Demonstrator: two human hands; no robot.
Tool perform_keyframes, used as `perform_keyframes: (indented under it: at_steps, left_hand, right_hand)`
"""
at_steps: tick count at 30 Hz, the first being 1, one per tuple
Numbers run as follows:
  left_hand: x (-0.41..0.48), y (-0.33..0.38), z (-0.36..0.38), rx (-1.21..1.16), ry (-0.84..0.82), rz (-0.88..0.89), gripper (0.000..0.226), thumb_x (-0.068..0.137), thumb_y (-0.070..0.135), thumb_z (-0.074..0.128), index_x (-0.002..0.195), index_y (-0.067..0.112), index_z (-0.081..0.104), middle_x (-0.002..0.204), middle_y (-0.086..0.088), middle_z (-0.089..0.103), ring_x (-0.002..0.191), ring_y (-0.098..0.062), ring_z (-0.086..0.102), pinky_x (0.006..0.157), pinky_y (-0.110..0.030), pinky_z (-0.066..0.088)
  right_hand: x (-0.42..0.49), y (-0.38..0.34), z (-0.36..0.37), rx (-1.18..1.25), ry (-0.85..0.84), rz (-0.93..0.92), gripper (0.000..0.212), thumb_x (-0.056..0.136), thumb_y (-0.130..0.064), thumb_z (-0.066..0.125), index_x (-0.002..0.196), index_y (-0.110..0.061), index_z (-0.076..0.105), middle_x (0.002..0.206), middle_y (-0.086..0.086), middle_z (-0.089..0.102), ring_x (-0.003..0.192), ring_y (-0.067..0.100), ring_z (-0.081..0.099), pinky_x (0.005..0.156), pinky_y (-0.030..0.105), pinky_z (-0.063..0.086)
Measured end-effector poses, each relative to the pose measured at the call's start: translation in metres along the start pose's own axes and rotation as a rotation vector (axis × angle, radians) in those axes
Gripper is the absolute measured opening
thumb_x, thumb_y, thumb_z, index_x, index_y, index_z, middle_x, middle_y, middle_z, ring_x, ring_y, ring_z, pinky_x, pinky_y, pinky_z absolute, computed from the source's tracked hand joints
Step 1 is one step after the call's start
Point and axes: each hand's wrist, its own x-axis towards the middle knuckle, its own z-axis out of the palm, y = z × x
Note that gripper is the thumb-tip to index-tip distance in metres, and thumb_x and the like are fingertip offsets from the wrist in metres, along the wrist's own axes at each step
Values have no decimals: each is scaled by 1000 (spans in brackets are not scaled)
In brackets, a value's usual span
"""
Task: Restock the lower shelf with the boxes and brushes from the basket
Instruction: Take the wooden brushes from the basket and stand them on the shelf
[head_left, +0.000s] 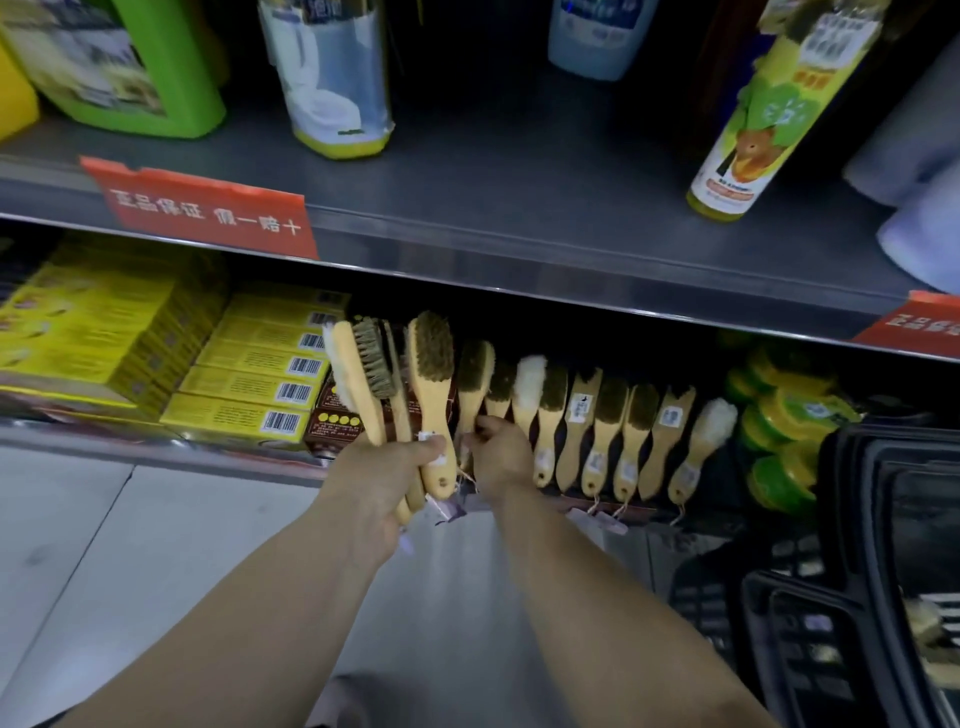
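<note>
My left hand (382, 473) grips a bunch of wooden-handled brushes (395, 374) by their handles, bristle heads up, in front of the lower shelf (156, 447). My right hand (498, 449) pinches the handle of one brush (474, 382) standing at the left end of a row of brushes (623, 431) on that shelf. Yellow boxes (260, 369) are stacked on the shelf to the left, with a brown box (332, 415) beside them. The black basket (883, 597) sits at the lower right; brush parts show inside it.
Green and yellow round tins (784, 436) are piled right of the brush row. The upper shelf (519, 234) overhangs, carrying bottles (753, 114) and a green jug (130, 67), with red labels (208, 213) on its edge. Pale floor tiles (78, 545) lie at the lower left.
</note>
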Motion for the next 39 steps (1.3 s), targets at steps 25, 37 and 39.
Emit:
perform_keyframes:
  at_steps: [25, 37, 39]
  left_hand:
    - [10, 0, 17, -35, -17, 53, 18, 79, 3, 70, 91, 14, 61, 79, -7, 65, 71, -20, 59, 61, -31, 48]
    - [16, 1, 17, -75, 20, 17, 14, 87, 10, 63, 78, 20, 58, 88, -8, 62, 81, -23, 56, 68, -32, 43]
    - [14, 2, 18, -45, 2, 10, 16, 87, 9, 64, 77, 20, 59, 78, -6, 61, 71, -19, 53, 59, -27, 39]
  right_hand:
    - [12, 4, -15, 237, 188, 23, 28, 92, -14, 57, 120, -13, 54, 81, -6, 62, 73, 11, 57, 53, 15, 38]
    - [-22, -13, -26, 324, 203, -142, 18, 96, -32, 48, 99, -20, 60, 92, -7, 64, 86, 9, 59, 67, 16, 44]
    - [-43, -24, -30, 474, -24, -152, 20, 93, -38, 52, 87, -24, 66, 78, -11, 68, 78, 3, 63, 64, 15, 48]
